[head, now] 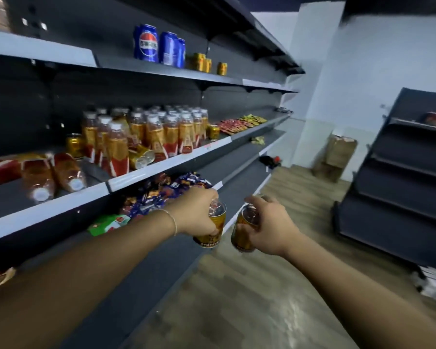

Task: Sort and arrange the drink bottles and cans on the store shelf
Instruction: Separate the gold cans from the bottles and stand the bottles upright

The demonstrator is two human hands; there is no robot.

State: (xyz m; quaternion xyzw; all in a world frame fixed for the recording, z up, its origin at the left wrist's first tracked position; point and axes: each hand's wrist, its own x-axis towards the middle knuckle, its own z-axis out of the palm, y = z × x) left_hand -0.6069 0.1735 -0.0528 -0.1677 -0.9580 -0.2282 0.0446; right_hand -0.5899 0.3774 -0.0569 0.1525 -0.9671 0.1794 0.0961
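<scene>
My left hand (pixel 195 212) grips a small gold can (pixel 212 229) in front of the lower shelf. My right hand (pixel 268 229) grips a second gold can (pixel 246 229), tilted, just right of the first. On the middle shelf (pixel 161 168) stand several orange-labelled bottles (pixel 159 133). Two bottles (pixel 52 173) lie on their sides at its left. Gold cans lie toppled (pixel 142 157) among the bottles, and single ones stand at the left (pixel 74 144) and right (pixel 214 132). The upper shelf holds blue cola cans (pixel 159 45) and small gold cans (pixel 203 62).
Snack packets (pixel 161 192) fill the lower shelf under the bottles, with a green packet (pixel 108 222) beside them. Red and yellow sachets (pixel 242 122) lie further right. A dark shelving unit (pixel 400 177) stands across the wooden-floor aisle, cardboard boxes (pixel 339 154) at the far wall.
</scene>
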